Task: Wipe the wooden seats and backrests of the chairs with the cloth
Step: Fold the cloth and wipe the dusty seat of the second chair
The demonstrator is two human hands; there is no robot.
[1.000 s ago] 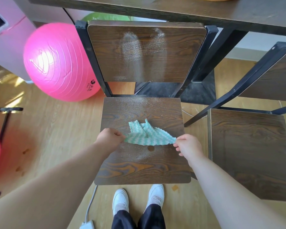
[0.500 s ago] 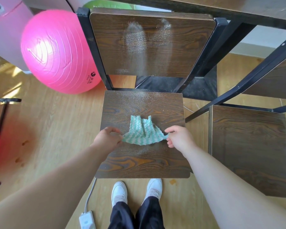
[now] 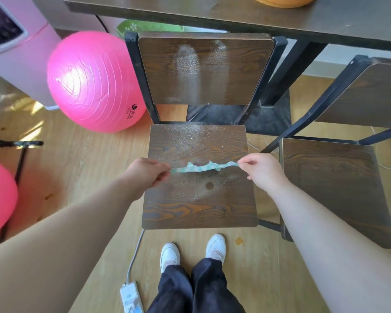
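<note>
Green-and-white cloth (image 3: 202,167), pulled taut (edge-on) above dusty chair seat (image 3: 199,199): left hand (image 3: 148,173) and right hand (image 3: 261,170) each pinched one end.

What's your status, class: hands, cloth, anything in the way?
Both pinching cloth ends: left hand, right hand. Cloth stretched taut over dusty seat. Backrest dusty too. Nothing seen blocking.

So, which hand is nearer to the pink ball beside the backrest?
Left. The left hand pinches one end of the cloth at the seat's left edge, on the pink ball's side; the right hand pinches the other end at the right edge, farther off.
</note>
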